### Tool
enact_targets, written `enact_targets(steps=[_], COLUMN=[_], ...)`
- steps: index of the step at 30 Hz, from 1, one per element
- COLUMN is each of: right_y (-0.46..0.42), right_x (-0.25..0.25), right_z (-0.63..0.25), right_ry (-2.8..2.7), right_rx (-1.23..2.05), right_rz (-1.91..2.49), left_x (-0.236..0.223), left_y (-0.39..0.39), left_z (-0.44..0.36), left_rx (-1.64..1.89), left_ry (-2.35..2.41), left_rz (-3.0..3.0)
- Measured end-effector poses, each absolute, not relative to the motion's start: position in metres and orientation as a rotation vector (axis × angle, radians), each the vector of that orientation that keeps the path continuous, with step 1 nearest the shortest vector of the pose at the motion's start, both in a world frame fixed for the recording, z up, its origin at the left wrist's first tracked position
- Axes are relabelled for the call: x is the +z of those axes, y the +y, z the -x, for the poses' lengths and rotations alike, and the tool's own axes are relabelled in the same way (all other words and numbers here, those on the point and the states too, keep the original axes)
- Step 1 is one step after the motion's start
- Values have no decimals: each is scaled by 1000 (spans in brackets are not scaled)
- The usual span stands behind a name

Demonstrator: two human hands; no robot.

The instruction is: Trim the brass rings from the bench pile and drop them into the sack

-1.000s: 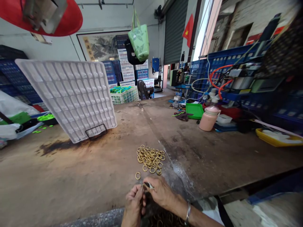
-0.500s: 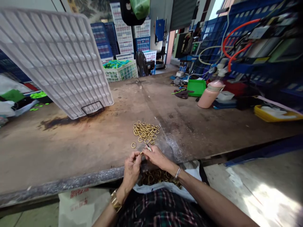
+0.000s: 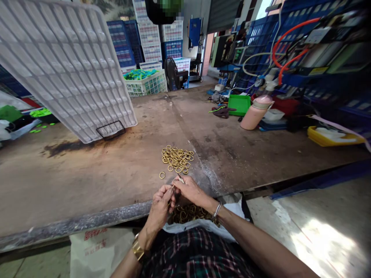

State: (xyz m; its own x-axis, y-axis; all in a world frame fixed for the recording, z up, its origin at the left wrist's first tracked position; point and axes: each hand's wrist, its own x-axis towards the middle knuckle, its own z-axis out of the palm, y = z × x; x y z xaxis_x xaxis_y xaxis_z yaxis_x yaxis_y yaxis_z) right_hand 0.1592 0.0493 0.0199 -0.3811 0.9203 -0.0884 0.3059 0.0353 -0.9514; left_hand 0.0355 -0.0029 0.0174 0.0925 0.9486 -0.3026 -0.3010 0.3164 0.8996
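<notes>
My left hand (image 3: 161, 202) is closed in a pinch at the table's front edge, a brass-coloured ring between its thumb and fingers, mostly hidden by them. Against its fingertips works my right hand (image 3: 189, 190), closed around a small slim tool (image 3: 181, 179) with a pale body and dark end; its exact kind is too small to make out. Just beyond both hands lies a pile of brass-coloured rings (image 3: 177, 159), with one loose ring (image 3: 160, 177) apart on its left. Below my hands, an open white bag (image 3: 199, 224) on my lap holds many more rings (image 3: 188, 213).
A ribbed, whitish plastic panel (image 3: 66, 69) leans up at the left on the wooden table (image 3: 139, 154). To the right stand a pink bottle (image 3: 255, 114), a green tray (image 3: 239, 105) and a yellow tray (image 3: 333, 138). Stacked crates (image 3: 149, 34) and a black fan (image 3: 173, 75) are behind.
Both hands stay together at the table edge, with small finger movements around the ring and the tool. The view has shifted slightly; the pile looks the same.
</notes>
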Motion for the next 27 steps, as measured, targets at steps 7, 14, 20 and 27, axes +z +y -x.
enact_targets(steps=[7,14,20,27], right_y=[49,41,38,42], right_x=[14,10,11,12], right_z=[-159,-161,-161,-162], right_ry=[-1933,-2270,-2407,-2594], right_rx=[1001,808,725,777], right_rz=[1363,1340,1364,1328], left_x=[20,14,8,16], left_y=[-4,-2,-5,-11], left_z=[-36,-32,-29,-23], left_rx=[1132,1136,1102,1104], left_ry=[1085,1118,1200,1251], left_rz=[-730,-799,-954,-1150])
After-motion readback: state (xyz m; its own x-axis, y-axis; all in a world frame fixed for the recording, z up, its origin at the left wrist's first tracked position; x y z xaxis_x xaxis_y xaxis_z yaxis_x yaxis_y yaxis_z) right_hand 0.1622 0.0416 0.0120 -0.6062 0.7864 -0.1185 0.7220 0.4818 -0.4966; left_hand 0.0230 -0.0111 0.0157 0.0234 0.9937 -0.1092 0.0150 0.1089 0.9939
